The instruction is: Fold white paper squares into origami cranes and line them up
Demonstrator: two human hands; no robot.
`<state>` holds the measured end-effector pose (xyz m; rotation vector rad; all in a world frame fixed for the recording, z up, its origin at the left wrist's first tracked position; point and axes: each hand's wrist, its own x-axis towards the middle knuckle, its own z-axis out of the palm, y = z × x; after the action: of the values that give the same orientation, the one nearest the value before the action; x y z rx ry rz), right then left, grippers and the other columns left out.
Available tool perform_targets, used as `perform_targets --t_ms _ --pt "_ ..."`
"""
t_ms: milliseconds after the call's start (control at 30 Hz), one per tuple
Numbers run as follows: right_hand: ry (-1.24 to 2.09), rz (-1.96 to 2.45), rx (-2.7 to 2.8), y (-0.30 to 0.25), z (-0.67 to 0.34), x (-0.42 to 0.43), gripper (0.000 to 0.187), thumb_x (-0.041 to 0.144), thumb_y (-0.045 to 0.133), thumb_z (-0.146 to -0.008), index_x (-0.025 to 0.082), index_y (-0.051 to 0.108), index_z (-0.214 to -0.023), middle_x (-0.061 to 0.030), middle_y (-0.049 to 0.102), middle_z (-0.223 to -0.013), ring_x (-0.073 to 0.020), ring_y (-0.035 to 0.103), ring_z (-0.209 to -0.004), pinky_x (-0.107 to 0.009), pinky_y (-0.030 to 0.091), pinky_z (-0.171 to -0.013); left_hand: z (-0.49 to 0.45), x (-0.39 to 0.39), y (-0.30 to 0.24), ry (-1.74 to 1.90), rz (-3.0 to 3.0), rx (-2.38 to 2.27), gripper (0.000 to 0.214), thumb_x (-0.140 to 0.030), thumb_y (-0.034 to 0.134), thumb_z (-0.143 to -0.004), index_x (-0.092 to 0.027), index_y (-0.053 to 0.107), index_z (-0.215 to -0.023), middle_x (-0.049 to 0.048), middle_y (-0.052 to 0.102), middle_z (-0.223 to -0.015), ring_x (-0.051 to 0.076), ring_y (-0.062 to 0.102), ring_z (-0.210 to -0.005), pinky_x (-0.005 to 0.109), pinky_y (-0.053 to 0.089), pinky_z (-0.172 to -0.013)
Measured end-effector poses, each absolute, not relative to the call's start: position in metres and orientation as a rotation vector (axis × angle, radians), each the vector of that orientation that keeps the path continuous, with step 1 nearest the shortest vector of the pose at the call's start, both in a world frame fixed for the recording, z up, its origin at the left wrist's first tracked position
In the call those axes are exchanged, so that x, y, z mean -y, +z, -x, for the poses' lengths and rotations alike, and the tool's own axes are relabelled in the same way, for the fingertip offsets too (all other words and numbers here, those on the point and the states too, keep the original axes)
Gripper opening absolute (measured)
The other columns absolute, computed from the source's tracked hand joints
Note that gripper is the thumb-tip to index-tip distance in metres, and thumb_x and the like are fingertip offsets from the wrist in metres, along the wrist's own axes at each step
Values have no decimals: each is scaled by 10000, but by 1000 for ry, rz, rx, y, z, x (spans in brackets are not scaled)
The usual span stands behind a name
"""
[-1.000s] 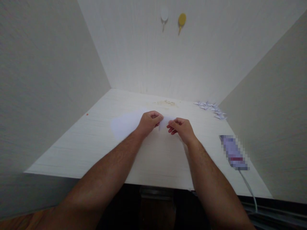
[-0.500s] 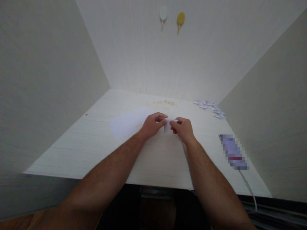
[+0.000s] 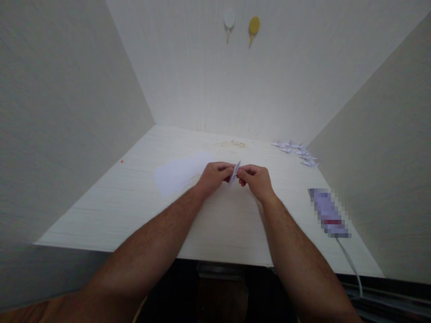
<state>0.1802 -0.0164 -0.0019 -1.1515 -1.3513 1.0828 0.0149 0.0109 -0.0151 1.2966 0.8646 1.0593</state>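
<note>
My left hand (image 3: 213, 177) and my right hand (image 3: 257, 181) meet over the middle of the white desk (image 3: 134, 211). Both pinch a small folded piece of white paper (image 3: 235, 172) between their fingertips. The paper stands nearly on edge, just above the desk. A flat sheet of white paper (image 3: 178, 174) lies on the desk to the left of my left hand.
A pile of several small folded paper pieces (image 3: 298, 151) lies at the desk's far right corner. A blurred phone-like object (image 3: 328, 213) with a cable lies near the right edge. Walls close in on three sides, with two hooks (image 3: 240, 27) on the back wall.
My hands have drawn closer together, and the small paper has gone from lying wider and flatter to folded thin and standing on edge between my fingertips.
</note>
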Motion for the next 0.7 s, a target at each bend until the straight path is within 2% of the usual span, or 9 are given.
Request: perform_targets --t_ms 133,700 --pt "1101 1133 1339 -2 -180 17 259 383 780 -676 161 727 -800 8 632 -538 -101 535 -447 -239 434 -451 -15 -11 -16 1050 -1339 -881 349 -336 715 -759 -113 744 -1026 74 720 -782 130 636 -640 274 534 -621" --pt "1100 1158 1338 -1 -180 16 294 442 764 -689 158 725 -753 4 623 -532 -98 533 -443 -237 435 -447 -15 -10 -12 1065 -1458 -926 317 -303 673 -776 -153 759 -1043 57 733 -798 126 622 -631 258 530 -576"
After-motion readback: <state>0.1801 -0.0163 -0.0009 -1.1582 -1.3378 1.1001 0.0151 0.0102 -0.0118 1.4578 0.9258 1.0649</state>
